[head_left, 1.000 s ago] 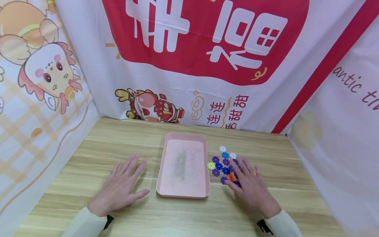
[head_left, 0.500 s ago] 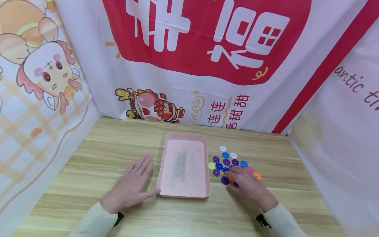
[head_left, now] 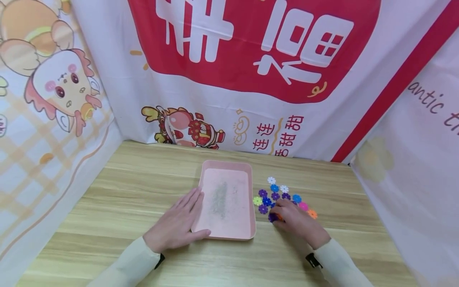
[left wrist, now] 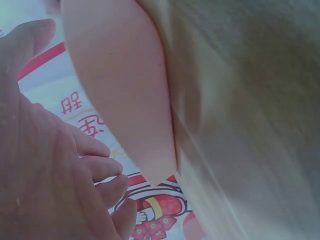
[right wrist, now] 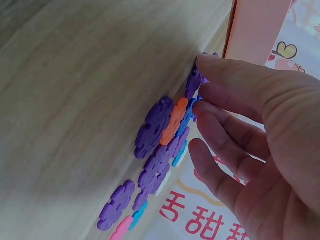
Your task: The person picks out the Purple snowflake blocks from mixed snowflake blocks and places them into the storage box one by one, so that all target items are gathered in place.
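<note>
In the head view, a pale pink tray (head_left: 229,223) lies in the middle of the wooden table. My left hand (head_left: 175,223) is at its left side, fingers straight at the left rim and thumb over the near left corner. My right hand (head_left: 299,223) reaches into a spread of flower-shaped plastic snowflake discs (head_left: 263,209) right of the tray. Its thumb and forefinger pinch a purple snowflake disc (right wrist: 194,82), partly hidden by the thumb in the right wrist view. The other fingers are bent. An orange snowflake disc (right wrist: 174,121) and another purple one lie close by.
White discs (head_left: 271,180), a yellow-green disc (head_left: 257,201), a pink disc (head_left: 303,206) and an orange disc (head_left: 312,214) lie around the right hand. Printed cloth (head_left: 229,91) hangs behind the table and along both sides.
My left hand has moved right, from beside the tray onto its left rim. My right hand, spread flat over the discs before, has drawn its fingers in and now pinches one.
</note>
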